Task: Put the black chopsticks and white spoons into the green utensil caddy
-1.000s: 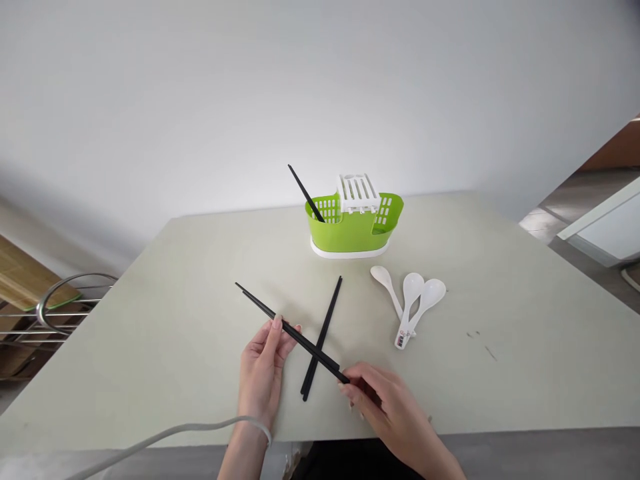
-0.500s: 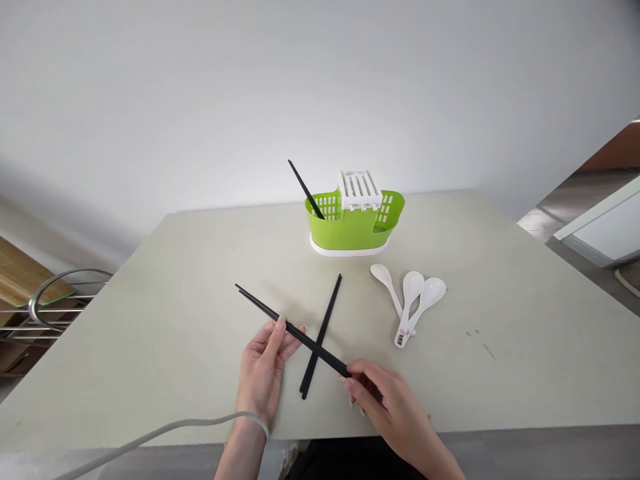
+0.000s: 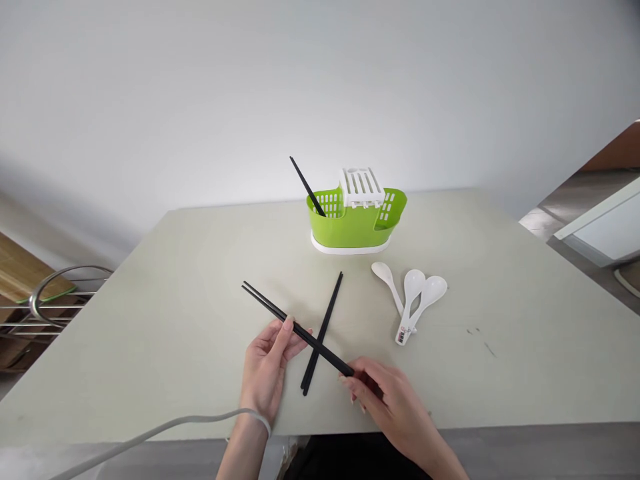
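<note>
The pale table [image 3: 175, 320] in front of me, and what lies on it.
Toward its far edge a green basket [image 3: 350, 230] stands upright on a white base [image 3: 350, 251]; nearer me, a pair of black chopsticks [image 3: 329, 313] lies slanting, thin ends pointing away from me. To the right of that pair I see three white spoons [image 3: 407, 313], bowls fanned out on the far side, handles crossing toward me. Farther right, a few small dark marks [image 3: 489, 348] show on the surface.

- We count two held chopsticks [image 3: 335, 359] between left grip [image 3: 267, 363] and right grip [image 3: 377, 393]
- two lying chopsticks [image 3: 329, 311]
- apparently two tilted chopsticks [image 3: 307, 187]
- three spoons [image 3: 413, 287]
- one basket [image 3: 350, 227]
</note>
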The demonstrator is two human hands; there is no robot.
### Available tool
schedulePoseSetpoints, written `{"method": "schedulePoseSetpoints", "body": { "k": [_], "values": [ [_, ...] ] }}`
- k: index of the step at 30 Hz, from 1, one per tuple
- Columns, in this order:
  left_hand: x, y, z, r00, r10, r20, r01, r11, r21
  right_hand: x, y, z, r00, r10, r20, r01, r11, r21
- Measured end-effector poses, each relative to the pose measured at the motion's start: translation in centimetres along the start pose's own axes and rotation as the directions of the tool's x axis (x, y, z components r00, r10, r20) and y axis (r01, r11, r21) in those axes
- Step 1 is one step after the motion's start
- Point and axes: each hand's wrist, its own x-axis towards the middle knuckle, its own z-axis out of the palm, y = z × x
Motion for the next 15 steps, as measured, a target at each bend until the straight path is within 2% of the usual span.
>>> {"method": "schedulePoseSetpoints", "body": {
  "k": [15],
  "values": [
    [-0.20, -0.13, 0.24, 1.000, 0.030, -0.001, -0.030, 0.999, 0.015, -0.16, -0.50, -0.11, 1.000, 0.018, -0.008, -0.018, 0.999, -0.035]
  ]
}}
